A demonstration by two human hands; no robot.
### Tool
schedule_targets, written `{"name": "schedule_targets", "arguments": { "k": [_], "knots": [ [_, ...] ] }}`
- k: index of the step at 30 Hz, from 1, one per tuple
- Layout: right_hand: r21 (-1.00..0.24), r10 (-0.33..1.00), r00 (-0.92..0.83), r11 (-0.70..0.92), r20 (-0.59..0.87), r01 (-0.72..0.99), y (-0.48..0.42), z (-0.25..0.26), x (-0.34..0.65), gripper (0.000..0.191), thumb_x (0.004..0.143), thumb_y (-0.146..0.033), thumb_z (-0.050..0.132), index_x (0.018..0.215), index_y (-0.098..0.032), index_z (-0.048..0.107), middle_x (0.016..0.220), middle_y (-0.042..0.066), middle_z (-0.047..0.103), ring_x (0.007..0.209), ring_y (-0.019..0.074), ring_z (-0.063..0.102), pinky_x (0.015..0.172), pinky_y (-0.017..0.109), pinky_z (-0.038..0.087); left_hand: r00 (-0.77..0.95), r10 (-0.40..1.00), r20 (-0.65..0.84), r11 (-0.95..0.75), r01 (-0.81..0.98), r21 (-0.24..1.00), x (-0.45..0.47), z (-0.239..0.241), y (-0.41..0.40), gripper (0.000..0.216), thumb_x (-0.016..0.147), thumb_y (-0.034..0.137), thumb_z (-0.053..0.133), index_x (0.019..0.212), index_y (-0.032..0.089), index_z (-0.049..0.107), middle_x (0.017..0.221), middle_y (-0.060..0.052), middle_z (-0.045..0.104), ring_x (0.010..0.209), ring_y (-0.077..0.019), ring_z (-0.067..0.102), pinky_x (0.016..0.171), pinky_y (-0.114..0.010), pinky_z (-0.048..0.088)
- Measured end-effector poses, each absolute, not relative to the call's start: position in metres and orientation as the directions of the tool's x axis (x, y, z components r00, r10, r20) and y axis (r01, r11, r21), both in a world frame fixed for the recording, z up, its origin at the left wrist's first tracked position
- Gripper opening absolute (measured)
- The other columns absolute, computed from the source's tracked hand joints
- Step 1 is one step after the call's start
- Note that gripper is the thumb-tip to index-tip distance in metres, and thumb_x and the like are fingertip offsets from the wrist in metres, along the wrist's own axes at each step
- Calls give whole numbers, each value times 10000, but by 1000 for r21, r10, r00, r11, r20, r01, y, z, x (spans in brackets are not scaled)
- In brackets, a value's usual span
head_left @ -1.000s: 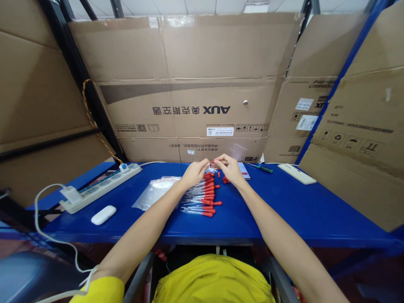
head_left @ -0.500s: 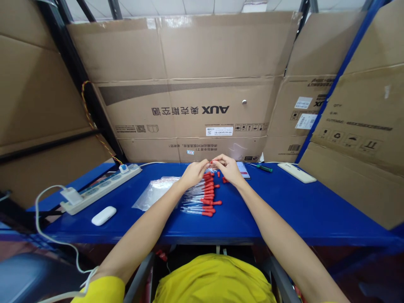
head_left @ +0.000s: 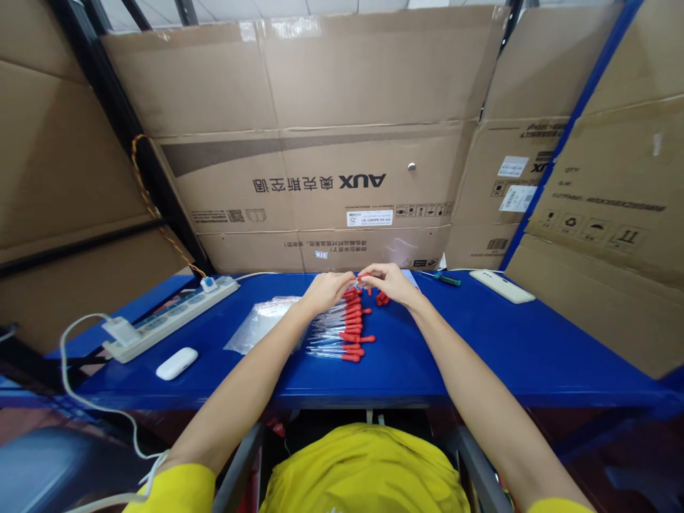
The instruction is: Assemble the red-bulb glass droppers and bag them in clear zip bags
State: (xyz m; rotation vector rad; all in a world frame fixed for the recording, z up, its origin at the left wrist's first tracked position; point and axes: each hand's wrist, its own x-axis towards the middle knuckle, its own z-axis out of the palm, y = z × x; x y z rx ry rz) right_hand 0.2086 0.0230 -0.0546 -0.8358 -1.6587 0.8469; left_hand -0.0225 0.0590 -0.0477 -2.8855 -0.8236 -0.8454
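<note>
My left hand (head_left: 328, 291) and my right hand (head_left: 391, 282) meet over the back of the blue table, fingertips almost touching. The right thumb and fingers pinch a small red rubber bulb (head_left: 365, 276). Closed in a pinch, the left fingers grip what looks like the end of a thin glass dropper tube, mostly hidden by the fingers. Below them lies a row of glass droppers (head_left: 327, 335) with red rubber bulbs, bulbs pointing right. Beside my right hand sits a small heap of loose red bulbs (head_left: 382, 298).
Clear plastic bags (head_left: 259, 324) lie left of the droppers. Further left are a white power strip (head_left: 176, 317) and a white case (head_left: 177, 363). A green-handled screwdriver (head_left: 447, 279) and a white oblong device (head_left: 502, 286) lie at the back right. Cardboard (head_left: 320, 92) walls the table.
The two hands stay together, with slight finger shifts. The red bulb now shows more at the right fingertips. The view has tilted slightly.
</note>
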Motion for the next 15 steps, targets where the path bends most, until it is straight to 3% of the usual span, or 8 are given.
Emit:
{"name": "schedule_targets", "arguments": {
  "k": [8, 15],
  "knots": [
    [-890, 876, -253, 445, 411, 98, 20, -52, 207, 350, 767, -510, 860, 926, -203, 814, 860, 61, 848, 859, 285, 839, 845, 417, 697, 753, 480, 451, -857, 513, 57, -22, -48, 59, 351, 1139, 391, 369, 1115, 229, 679, 971, -76, 787, 883, -231, 741, 720, -277, 413],
    [-880, 874, -232, 460, 426, 117, 20, -53, 203, 347, 806, -521, 826, 962, -211, 804, 887, 56, 849, 862, 274, 832, 845, 402, 687, 728, 512, 457, -845, 523, 114, -18, -49, 60, 327, 1138, 372, 391, 1066, 199, 658, 875, -78, 757, 808, -225, 723, 697, -281, 403]
  ]
}}
